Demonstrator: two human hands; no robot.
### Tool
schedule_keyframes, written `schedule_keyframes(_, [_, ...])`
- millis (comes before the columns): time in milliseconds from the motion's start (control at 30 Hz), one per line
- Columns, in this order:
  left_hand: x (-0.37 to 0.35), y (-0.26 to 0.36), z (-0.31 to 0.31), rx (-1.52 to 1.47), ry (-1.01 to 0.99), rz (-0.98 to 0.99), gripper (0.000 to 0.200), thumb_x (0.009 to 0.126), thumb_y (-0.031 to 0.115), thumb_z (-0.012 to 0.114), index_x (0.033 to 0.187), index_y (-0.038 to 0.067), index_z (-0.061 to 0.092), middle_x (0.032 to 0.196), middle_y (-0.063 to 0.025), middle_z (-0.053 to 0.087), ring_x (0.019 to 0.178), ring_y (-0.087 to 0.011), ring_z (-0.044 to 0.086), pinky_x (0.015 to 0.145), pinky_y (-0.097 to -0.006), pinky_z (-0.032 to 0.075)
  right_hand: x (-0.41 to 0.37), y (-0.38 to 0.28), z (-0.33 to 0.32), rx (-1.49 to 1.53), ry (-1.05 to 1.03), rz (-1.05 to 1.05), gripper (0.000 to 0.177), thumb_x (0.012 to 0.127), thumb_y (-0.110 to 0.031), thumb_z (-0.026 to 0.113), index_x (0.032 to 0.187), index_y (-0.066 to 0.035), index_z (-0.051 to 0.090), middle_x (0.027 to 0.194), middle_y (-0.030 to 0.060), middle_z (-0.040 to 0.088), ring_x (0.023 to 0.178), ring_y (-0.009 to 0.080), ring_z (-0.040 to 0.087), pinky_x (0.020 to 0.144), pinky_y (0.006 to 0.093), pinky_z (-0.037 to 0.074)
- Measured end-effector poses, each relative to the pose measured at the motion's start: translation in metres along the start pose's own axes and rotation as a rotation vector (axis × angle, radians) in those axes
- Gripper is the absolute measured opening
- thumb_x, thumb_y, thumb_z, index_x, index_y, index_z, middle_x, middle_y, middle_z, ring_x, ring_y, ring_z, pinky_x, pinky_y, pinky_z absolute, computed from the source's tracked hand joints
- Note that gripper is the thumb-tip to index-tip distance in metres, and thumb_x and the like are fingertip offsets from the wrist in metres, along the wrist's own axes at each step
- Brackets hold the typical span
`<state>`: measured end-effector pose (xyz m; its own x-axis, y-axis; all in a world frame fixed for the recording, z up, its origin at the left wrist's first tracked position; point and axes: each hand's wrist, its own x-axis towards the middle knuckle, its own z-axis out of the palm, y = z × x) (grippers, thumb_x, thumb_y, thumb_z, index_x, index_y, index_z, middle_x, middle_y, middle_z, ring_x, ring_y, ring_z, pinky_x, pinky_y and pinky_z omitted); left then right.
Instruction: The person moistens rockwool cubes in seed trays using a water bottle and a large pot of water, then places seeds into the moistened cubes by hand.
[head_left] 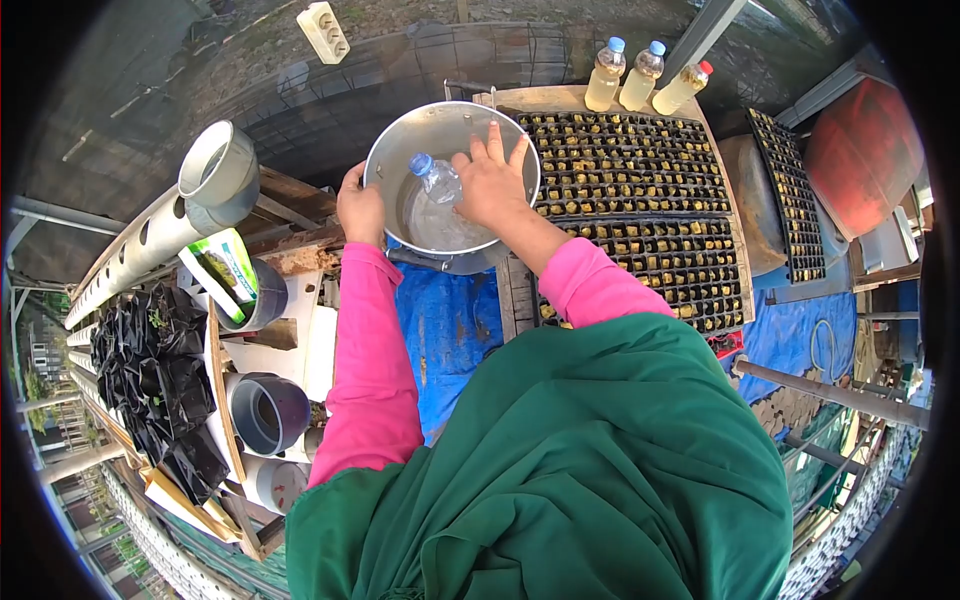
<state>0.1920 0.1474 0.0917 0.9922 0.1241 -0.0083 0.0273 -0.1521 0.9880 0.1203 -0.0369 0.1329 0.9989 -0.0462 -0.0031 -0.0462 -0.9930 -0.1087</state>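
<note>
A large metal pot (pixel 445 225) with its mouth toward me stands at the left end of the wooden table. My left hand (pixel 360 208) is closed on its left rim, thumb up. Inside the pot is a clear plastic bottle (pixel 440 182) with a blue cap, tilted up and to the left. My right hand (pixel 492 182) reaches over the right rim into the pot. Its fingers are spread toward the inner wall, and the palm side is right beside the bottle, hiding the bottle's lower part.
Black seedling trays (pixel 625 165) filled with yellowish plugs lie right of the pot. Several capped bottles (pixel 640 80) of cloudy yellow liquid stand behind them. At left are a white pipe (pixel 130 245), black plastic bags (pixel 150 365) and a grey bucket (pixel 270 412). Blue tarp (pixel 450 315) lies below.
</note>
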Motion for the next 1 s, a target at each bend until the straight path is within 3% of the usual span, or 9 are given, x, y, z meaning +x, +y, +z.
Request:
schedule_keyframes(200, [0.003, -0.005, -0.001, 0.015, 0.004, 0.015, 0.036, 0.082, -0.004, 0.050, 0.115, -0.001, 0.064, 0.103, -0.0115, 0.069, 0.090, -0.0163, 0.064, 0.082, -0.0289, 0.050, -0.008, 0.005, -0.008, 0.042, 0.010, -0.002, 0.065, 0.070, -0.033, 0.080, 0.128, -0.015, 0.055, 0.147, 0.0170, 0.037, 0.145, 0.0411, 0.014, 0.111, 0.0681, 0.009])
schedule_keyframes(367, [0.007, -0.012, 0.000, -0.008, -0.010, 0.015, 0.037, 0.081, -0.004, 0.050, 0.115, -0.001, 0.064, 0.104, -0.0117, 0.069, 0.090, -0.0171, 0.065, 0.083, -0.0295, 0.050, -0.026, 0.032, -0.009, 0.375, 0.501, 0.107, 0.057, 0.074, -0.021, 0.076, 0.126, -0.013, 0.055, 0.141, 0.0136, 0.044, 0.134, 0.0367, 0.034, 0.107, 0.0543, 0.030])
schedule_keyframes(467, [0.005, -0.008, 0.001, 0.036, 0.002, 0.011, 0.037, 0.081, -0.004, 0.049, 0.115, -0.001, 0.063, 0.104, -0.0115, 0.069, 0.090, -0.0167, 0.064, 0.083, -0.0293, 0.050, -0.034, 0.052, -0.004, 0.641, 0.452, 0.402, 0.055, 0.076, -0.021, 0.075, 0.125, -0.007, 0.054, 0.121, 0.0207, 0.054, 0.113, 0.0375, 0.053, 0.092, 0.0454, 0.045])
schedule_keyframes(500, [0.004, -0.009, 0.000, 0.035, -0.003, 0.012, 0.037, 0.081, -0.004, 0.049, 0.115, -0.001, 0.063, 0.104, -0.0115, 0.069, 0.090, -0.0167, 0.064, 0.083, -0.0293, 0.050, -0.034, 0.059, 0.002, 0.639, 0.455, 0.406, 0.055, 0.076, -0.021, 0.075, 0.125, -0.007, 0.054, 0.121, 0.0207, 0.054, 0.113, 0.0375, 0.053, 0.092, 0.0454, 0.045])
schedule_keyframes(567, [0.006, -0.012, -0.002, -0.009, -0.010, 0.008, 0.038, 0.081, -0.004, 0.049, 0.116, -0.001, 0.063, 0.103, -0.0109, 0.068, 0.088, -0.0164, 0.064, 0.082, -0.0294, 0.050, -0.029, 0.073, 0.014, 0.858, 0.254, 0.399, 0.050, 0.081, -0.027, 0.072, 0.121, -0.002, 0.055, 0.103, 0.0203, 0.062, 0.092, 0.0321, 0.062, 0.081, 0.0400, 0.050])
schedule_keyframes(733, [0.005, -0.010, -0.004, -0.079, -0.044, -0.016, 0.037, 0.081, -0.005, 0.048, 0.115, -0.002, 0.062, 0.100, -0.0103, 0.068, 0.086, -0.0159, 0.063, 0.078, -0.0290, 0.052, -0.027, 0.097, 0.032, 1.219, 0.213, 0.413, 0.048, 0.088, -0.042, 0.064, 0.113, -0.001, 0.059, 0.082, 0.0102, 0.063, 0.071, 0.0183, 0.061, 0.069, 0.0315, 0.052])
schedule_keyframes(800, [0.001, -0.004, -0.004, -0.036, -0.037, -0.031, 0.037, 0.081, -0.006, 0.047, 0.115, -0.001, 0.062, 0.100, -0.0105, 0.067, 0.085, -0.0158, 0.063, 0.078, -0.0289, 0.052, -0.041, 0.115, 0.020, 1.458, -0.006, 0.543, 0.043, 0.092, -0.043, 0.061, 0.110, -0.004, 0.061, 0.076, 0.0048, 0.059, 0.063, 0.0130, 0.056, 0.059, 0.0277, 0.049])
schedule_keyframes(867, [0.002, -0.007, -0.006, -0.050, -0.056, -0.025, 0.038, 0.081, -0.006, 0.048, 0.116, -0.001, 0.061, 0.102, -0.0108, 0.067, 0.086, -0.0161, 0.063, 0.078, -0.0290, 0.052, -0.051, 0.153, 0.033, 1.440, 0.023, 0.567, 0.035, 0.093, -0.037, 0.063, 0.106, -0.005, 0.060, 0.072, 0.0013, 0.054, 0.056, 0.0085, 0.048, 0.049, 0.0245, 0.042])
schedule_keyframes(1000, [0.006, -0.010, -0.009, -0.038, -0.080, -0.022, 0.038, 0.081, -0.007, 0.048, 0.117, -0.002, 0.060, 0.105, -0.0108, 0.066, 0.088, -0.0169, 0.063, 0.080, -0.0290, 0.051, -0.103, 0.243, 0.035, 1.299, 0.112, 0.781, 0.029, 0.091, -0.032, 0.066, 0.102, -0.006, 0.062, 0.072, 0.0001, 0.055, 0.056, 0.0073, 0.049, 0.047, 0.0236, 0.040])
